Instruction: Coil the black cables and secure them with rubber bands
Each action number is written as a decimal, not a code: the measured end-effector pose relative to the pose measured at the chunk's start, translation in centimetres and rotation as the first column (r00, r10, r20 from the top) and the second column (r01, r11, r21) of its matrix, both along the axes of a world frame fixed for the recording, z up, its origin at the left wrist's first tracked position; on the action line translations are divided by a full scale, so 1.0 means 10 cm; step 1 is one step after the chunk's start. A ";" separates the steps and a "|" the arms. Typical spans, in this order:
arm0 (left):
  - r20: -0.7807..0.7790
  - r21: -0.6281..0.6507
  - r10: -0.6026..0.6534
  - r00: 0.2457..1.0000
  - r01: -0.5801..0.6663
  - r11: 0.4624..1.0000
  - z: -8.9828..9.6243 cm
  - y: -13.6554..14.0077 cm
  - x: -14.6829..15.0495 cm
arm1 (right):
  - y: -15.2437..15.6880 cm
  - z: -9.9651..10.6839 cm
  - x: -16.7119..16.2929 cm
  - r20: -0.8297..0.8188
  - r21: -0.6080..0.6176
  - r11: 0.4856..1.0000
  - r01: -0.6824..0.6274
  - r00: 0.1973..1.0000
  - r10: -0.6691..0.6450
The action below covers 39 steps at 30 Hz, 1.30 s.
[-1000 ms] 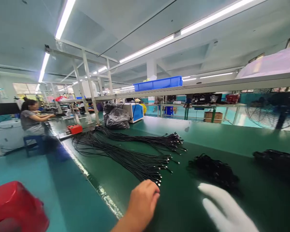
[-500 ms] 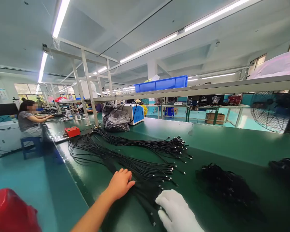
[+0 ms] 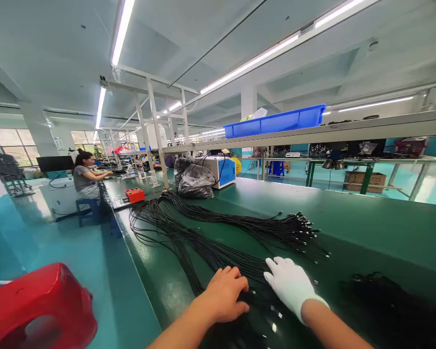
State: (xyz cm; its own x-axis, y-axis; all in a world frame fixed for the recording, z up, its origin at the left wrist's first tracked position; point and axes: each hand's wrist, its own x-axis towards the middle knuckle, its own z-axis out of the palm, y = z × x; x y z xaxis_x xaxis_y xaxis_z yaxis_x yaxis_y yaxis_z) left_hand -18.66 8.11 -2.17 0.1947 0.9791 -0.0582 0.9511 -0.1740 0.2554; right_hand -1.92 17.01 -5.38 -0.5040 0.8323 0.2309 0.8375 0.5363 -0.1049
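A: Black thin cables (image 3: pixel 203 247), bundled with metal-tipped plugs, lie fanned on the green workbench (image 3: pixel 366 228), well this side of the red plastic switch box (image 3: pixel 134 195).

B: Hands?

A: Bare left hand (image 3: pixel 223 296) and white-gloved right hand (image 3: pixel 290 286) press flat, fingers loosely spread, gripping nothing, on the near cable ends, seemingly to gather them.

B: Beyond the red box?

A: A seated co-worker (image 3: pixel 84 177).

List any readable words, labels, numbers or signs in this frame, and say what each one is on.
No text can be read.
Wall notice: printed, but too small and blurred.
White-and-blue machine box: no legible marking.
Red box: no legible marking.
Blue bin on the shelf: plain.
Both hands, bare left hand and gloved right hand, lie on black cables, which carry no visible print.
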 end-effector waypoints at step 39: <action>0.004 0.173 0.507 0.862 -0.500 0.848 0.04 0.10 -0.75 | -1.24 -0.79 0.05 -0.059 0.451 0.829 -0.329 0.916 0.396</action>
State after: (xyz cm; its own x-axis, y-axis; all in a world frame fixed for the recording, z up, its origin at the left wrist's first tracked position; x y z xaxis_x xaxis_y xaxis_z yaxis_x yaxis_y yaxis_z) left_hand -26.19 9.14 -1.79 -0.3269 0.9383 0.1132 0.9281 0.2962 0.2254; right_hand -1.38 4.62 -13.32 -0.6836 0.3997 0.6107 0.5669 0.8177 0.0994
